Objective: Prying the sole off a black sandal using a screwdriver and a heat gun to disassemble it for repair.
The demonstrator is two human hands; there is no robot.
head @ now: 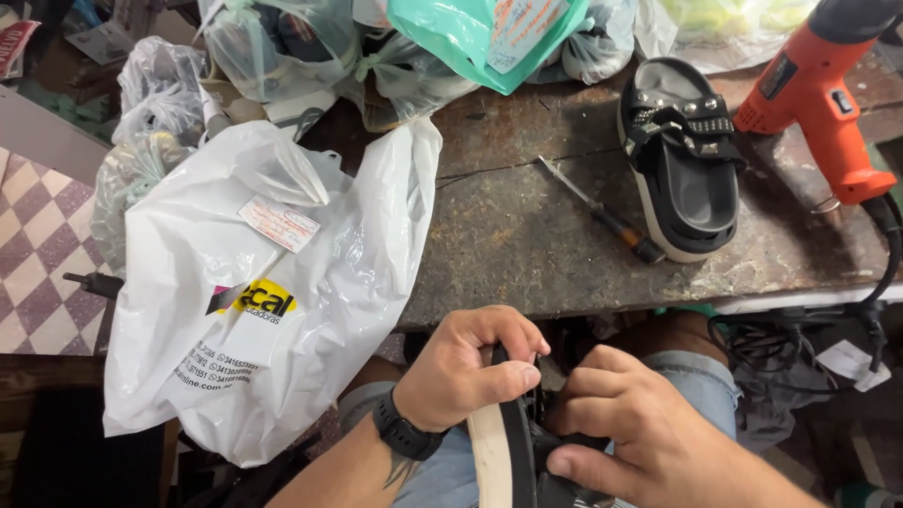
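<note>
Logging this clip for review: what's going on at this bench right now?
A person seated at a worn workbench holds a black sandal with a pale sole over their lap. The left hand grips its upper edge; the right hand presses on the straps. On the bench lie a matching black studded sandal, a screwdriver, an orange heat gun and a white plastic bag.

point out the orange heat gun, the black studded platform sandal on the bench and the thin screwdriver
orange heat gun (816, 103), head view, on its body
black studded platform sandal (689, 179), head view, on its footbed
thin screwdriver (602, 213), head view, mid-shaft
</note>
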